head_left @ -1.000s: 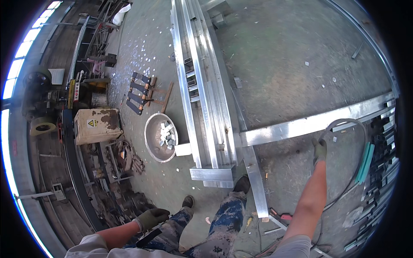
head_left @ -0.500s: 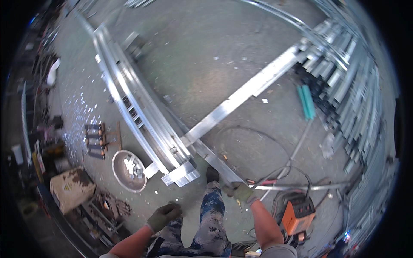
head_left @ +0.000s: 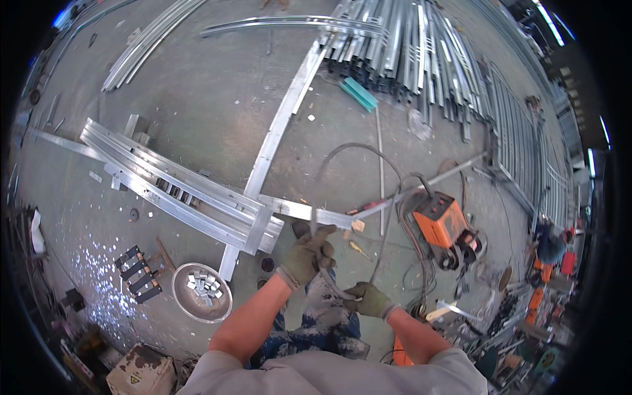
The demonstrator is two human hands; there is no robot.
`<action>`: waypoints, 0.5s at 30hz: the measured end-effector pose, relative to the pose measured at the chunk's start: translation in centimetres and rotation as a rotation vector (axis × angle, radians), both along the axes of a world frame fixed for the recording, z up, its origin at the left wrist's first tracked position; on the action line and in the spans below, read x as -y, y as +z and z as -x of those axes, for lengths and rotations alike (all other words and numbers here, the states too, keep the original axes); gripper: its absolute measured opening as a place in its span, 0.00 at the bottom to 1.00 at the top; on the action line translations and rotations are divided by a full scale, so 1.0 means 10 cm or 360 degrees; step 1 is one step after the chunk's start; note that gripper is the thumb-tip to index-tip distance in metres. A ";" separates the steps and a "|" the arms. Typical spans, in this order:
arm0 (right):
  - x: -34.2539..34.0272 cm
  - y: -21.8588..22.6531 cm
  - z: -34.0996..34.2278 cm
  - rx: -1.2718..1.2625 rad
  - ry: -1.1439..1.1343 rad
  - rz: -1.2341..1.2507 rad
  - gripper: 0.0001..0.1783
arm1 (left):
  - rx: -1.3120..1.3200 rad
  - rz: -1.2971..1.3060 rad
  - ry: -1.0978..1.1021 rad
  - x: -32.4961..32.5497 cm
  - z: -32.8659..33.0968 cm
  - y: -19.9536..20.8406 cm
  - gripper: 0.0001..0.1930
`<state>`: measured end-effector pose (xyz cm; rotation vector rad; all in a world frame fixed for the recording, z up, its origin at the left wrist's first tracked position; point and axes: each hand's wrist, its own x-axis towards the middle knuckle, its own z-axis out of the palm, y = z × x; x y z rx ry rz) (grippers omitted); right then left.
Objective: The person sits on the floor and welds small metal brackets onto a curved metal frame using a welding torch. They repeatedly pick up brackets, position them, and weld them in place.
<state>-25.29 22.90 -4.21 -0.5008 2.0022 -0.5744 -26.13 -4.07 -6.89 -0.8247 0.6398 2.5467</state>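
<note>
Grip closed: left hand point(head_left: 307, 259) curled round grey cable point(head_left: 335, 287), lower centre | right hand point(head_left: 368, 300) clasped its lower bend | orange boxy machine point(head_left: 437, 207) stood right of frame centre.

Round bowl point(head_left: 184, 297); box point(head_left: 139, 372), perhaps metal.

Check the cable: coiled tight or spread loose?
Spread loose: the cable arcs in one wide loop beyond the left hand and right hand, both gripping it.
</note>
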 end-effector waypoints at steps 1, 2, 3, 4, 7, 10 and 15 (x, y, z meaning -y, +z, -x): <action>-0.07 -0.02 -0.18 0.0057 -0.0092 -0.0017 0.22 | -0.0191 0.0091 -0.0187 -0.07 -0.14 0.22 0.18; -0.12 -0.06 -0.32 0.0119 -0.0168 -0.0027 0.24 | -0.0378 0.0185 -0.0356 -0.12 -0.31 0.41 0.17; -0.12 -0.07 -0.38 0.0557 -0.0623 0.0119 0.28 | -0.0559 0.0269 -0.0520 -0.17 -0.52 0.55 0.17; -0.13 -0.03 -0.44 0.0838 -0.1148 0.0390 0.31 | -0.0569 0.0288 -0.0695 -0.21 -0.71 0.64 0.17; -0.05 0.17 -0.51 0.1161 -0.2012 0.1250 0.35 | -0.0733 0.0724 -0.1099 -0.39 -1.32 0.55 0.17; 0.05 0.40 -0.45 0.1221 -0.2452 0.1646 0.41 | -0.1061 0.1334 -0.1158 -0.32 -1.78 0.45 0.17; -0.64 0.15 -0.26 0.1077 -0.2772 0.2022 0.41 | -0.1266 0.1311 -0.1415 -0.56 -2.02 0.31 0.18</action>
